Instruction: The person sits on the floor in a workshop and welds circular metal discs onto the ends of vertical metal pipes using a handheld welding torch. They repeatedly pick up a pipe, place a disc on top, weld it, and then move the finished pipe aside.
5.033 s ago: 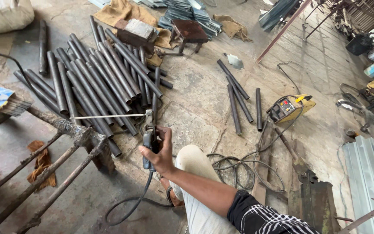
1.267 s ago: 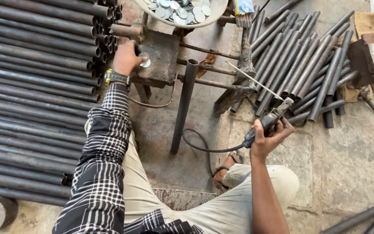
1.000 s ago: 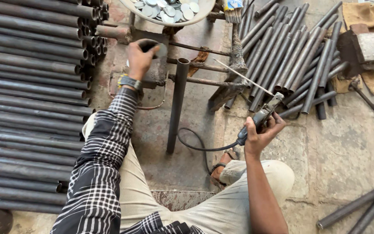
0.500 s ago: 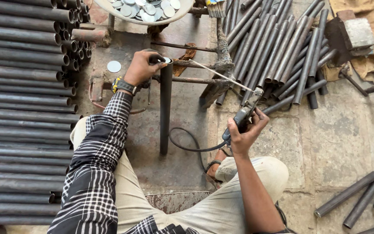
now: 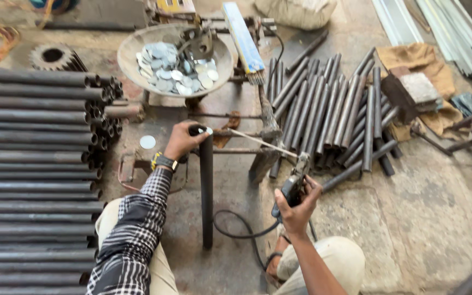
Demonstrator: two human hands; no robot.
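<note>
Knees in pale trousers frame the bottom of the view, and just above them the right hand [image 5: 296, 205] has its grip closed round a welding electrode holder [image 5: 293, 183], whose black cable [image 5: 236, 229] loops over the concrete floor [image 5: 427, 218] toward the feet. From the holder a thin welding rod [image 5: 258, 143] slants up and left, its far tip ending just beside the top of a dark steel pipe [image 5: 207, 196]. That pipe lies with its long axis running straight away from the person, near end between the knees, far end up at a low steel frame [image 5: 263, 147]. The left hand [image 5: 184, 141] closes its grip over that far end, pressing a small round metal disc [image 5: 208, 131] against the pipe mouth; it is the nearer hand. Whether rod and disc touch is too fine to tell. Another disc [image 5: 147, 142] lies left of the hand. Stacked pipes [image 5: 34, 164] fill the left, cut off by the edge; shorter tubes [image 5: 334, 114] fan out right. Beyond sits a pan of discs [image 5: 173, 65].
</note>
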